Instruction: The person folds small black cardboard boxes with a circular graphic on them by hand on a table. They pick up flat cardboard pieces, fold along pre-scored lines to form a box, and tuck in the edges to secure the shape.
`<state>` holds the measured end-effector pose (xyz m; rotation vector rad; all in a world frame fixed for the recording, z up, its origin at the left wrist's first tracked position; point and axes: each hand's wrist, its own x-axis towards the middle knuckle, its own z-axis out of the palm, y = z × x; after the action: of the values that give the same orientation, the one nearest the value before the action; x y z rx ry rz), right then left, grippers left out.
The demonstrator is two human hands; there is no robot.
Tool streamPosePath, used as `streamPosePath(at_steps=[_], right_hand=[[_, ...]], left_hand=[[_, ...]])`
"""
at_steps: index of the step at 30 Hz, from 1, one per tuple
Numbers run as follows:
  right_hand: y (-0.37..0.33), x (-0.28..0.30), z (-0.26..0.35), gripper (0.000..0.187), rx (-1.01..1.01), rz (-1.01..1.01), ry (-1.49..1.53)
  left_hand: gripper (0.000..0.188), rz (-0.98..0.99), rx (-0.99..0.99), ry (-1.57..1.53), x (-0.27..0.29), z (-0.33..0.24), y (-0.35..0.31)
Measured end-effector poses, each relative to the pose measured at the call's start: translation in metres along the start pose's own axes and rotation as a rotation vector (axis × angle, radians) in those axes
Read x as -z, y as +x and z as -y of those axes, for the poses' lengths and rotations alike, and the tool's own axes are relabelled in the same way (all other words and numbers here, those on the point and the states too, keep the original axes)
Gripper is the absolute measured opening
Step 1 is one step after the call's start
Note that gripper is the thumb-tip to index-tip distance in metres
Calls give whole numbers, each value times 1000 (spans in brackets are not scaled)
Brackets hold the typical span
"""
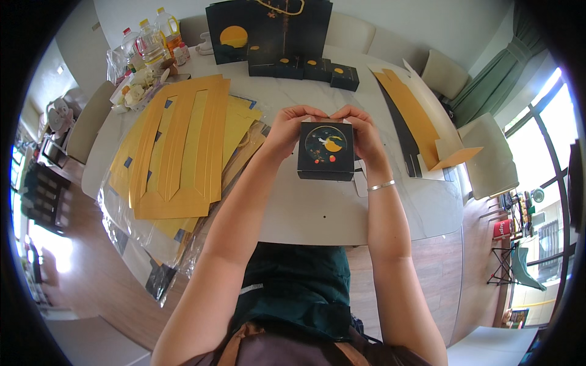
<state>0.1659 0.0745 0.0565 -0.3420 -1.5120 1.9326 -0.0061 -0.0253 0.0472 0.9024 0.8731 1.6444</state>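
A small black gift box point(326, 151) with a yellow moon and a round picture on its top is held over the near middle of the white table. My left hand point(289, 130) grips its far left edge, and my right hand point(366, 133) grips the far right edge. The fingertips of both hands meet behind the box, at its far side, where a bit of reddish-brown shows. A bracelet point(381, 185) circles my right wrist. Some of the fingers are hidden behind the box.
Flat gold cardboard sheets point(183, 146) lie on plastic wrapping at the left. Several small black boxes point(274, 66) stand before a large black gift bag point(268, 30) at the back. Black and gold card strips point(410, 116) lie at the right; oil bottles point(146, 39) stand far left.
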Motion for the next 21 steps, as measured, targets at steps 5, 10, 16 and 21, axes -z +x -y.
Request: streamPosePath(at_steps=[5, 10, 16, 21], right_hand=[[-1, -4, 3, 17, 37, -40, -153], [-2, -14, 7, 18, 372, -423, -450], [0, -22, 7, 17, 711, -607, -873], [-2, -35, 7, 20, 727, -492, -894]], left_hand=[[15, -100, 36, 7, -1, -4, 0], [45, -308, -69, 66, -9, -18, -2], [111, -264, -501, 1097, -21, 4, -12], [96, -264, -457, 1130, -23, 4, -16]])
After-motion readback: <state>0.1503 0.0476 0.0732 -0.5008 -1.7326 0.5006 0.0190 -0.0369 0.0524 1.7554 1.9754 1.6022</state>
